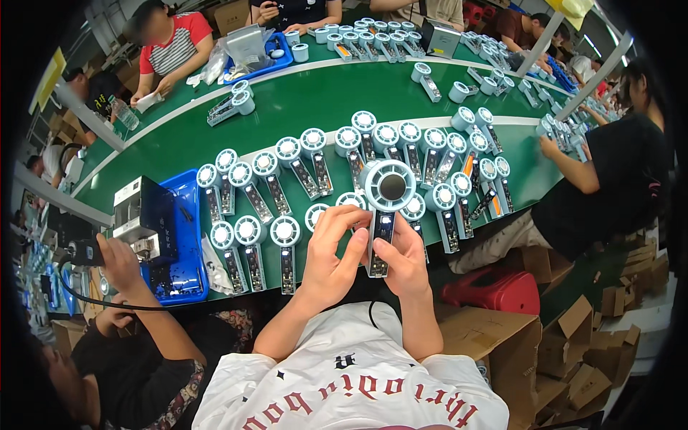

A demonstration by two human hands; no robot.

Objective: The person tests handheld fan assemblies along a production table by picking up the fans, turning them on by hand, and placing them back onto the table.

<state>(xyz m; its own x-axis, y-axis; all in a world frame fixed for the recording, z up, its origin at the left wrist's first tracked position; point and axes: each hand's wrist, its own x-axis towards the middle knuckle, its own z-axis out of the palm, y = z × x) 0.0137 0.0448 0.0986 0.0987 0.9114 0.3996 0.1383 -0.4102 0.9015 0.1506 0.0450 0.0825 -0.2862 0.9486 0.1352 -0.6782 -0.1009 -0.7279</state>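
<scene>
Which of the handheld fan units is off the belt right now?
The handheld fan held upright between the left hand and right hand. All the others lie flat in rows on the green belt.

Evenly and brightly lit from overhead, with soft, faint shadows. Mild glare on the glossy green conveyor table (301,100). Strong fisheye bending toward a black vignetted rim. Sharp at centre, softer at edges.
</scene>
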